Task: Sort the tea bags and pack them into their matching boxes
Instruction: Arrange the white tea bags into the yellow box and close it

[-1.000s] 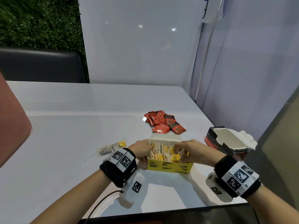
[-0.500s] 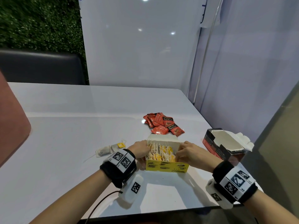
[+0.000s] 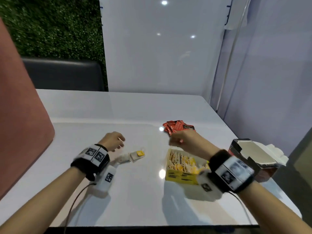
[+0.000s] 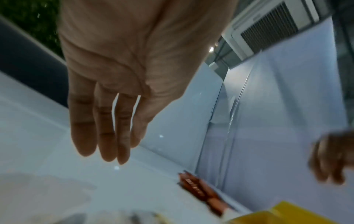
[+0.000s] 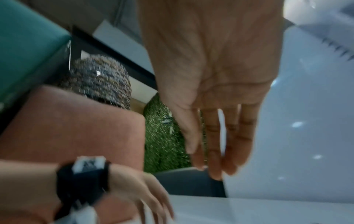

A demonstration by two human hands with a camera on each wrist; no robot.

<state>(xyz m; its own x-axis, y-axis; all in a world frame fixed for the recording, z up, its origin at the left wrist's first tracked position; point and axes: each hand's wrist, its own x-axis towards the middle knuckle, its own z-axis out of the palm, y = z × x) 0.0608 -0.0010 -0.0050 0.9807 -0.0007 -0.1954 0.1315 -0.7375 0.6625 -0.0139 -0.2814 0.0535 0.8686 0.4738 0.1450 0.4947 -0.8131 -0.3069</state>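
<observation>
The open yellow box (image 3: 181,175) stands near the table's front, packed with several yellow-tagged tea bags (image 3: 183,163). Two loose yellow-tagged tea bags (image 3: 135,155) lie on the table to its left. My left hand (image 3: 114,141) hovers just behind and left of them, fingers straight and empty, as the left wrist view (image 4: 107,128) shows. My right hand (image 3: 180,141) is raised above the box's far end, fingers straight and empty in the right wrist view (image 5: 220,144). A pile of red tea sachets (image 3: 177,128) lies just beyond it, partly hidden by the hand.
An open red and black box (image 3: 253,157) with a white inside sits at the table's right edge. The white table (image 3: 101,115) stretches far to the back and left. A pink chair back (image 3: 22,115) rises at the left; a wall panel stands behind.
Both hands have let go of the yellow box and lifted. The left hand moved left to above the loose tea bags; the right hand rose and moved back toward the red sachets.
</observation>
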